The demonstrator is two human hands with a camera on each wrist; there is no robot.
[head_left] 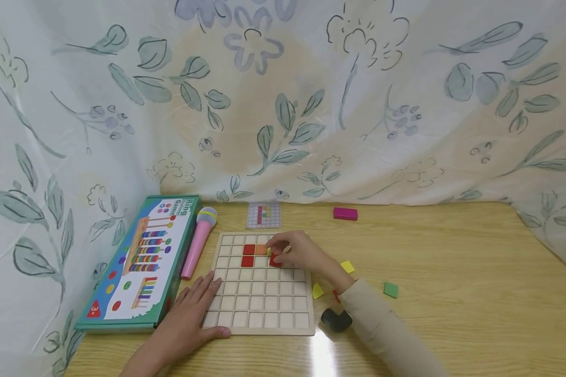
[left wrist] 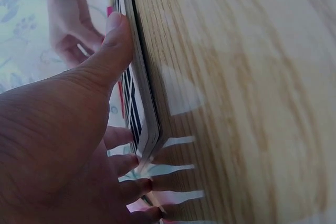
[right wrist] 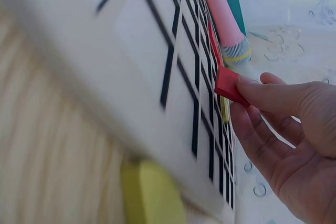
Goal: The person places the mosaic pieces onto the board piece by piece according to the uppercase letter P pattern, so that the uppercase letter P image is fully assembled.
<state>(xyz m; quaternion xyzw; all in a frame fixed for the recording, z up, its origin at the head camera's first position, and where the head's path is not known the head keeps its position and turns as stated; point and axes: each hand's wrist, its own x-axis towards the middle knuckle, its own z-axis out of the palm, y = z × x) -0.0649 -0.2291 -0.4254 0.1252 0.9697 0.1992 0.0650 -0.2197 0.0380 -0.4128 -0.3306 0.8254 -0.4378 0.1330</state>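
My right hand (head_left: 298,250) is over the upper part of the wooden grid board (head_left: 259,331) and pinches a red square tile (right wrist: 229,83) between thumb and fingers. Two red tiles (head_left: 248,255) sit in cells one below the other, with an orange tile (head_left: 261,250) beside the upper one. A yellow tile (right wrist: 225,109) shows just past the held one, partly hidden by my fingers in the head view. My left hand (head_left: 188,309) rests at the board's lower left corner, fingers spread along the left edge and thumb by the front edge.
Left of the board lie a pink microphone (head_left: 199,242) and a game box (head_left: 141,256). A pattern card (head_left: 264,215) and a magenta block (head_left: 345,213) are at the back. Yellow pieces (head_left: 347,267), a green tile (head_left: 390,289) and a black object (head_left: 336,320) lie to the right.
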